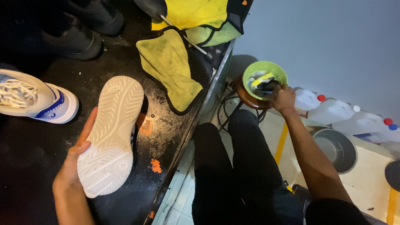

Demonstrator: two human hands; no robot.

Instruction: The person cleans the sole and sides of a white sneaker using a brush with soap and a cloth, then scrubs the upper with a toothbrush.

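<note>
A black worktop point(37, 166) is occupying the left part of the view, its metal front edge running diagonally from the top centre down to the bottom edge. A white shoe point(111, 133) is lying sole-up near that front edge, heel end toward the person. The left hand point(73, 166) is gripping the shoe at its heel end: the thumb is lying across the sole, and the remaining fingers are wrapping along the shoe's left side. A yellow cloth point(168, 66) is lying spread toward the far end of the worktop, beside the front edge. A second white shoe with blue trim point(35, 100) is resting at the left edge. Off the worktop, a green bowl point(265, 79) is sitting on a round stool. The right hand point(283, 98) is reaching to the bowl rim, fingers apparently closed on a dark brush point(266, 83); the grip is partly hidden.
</note>
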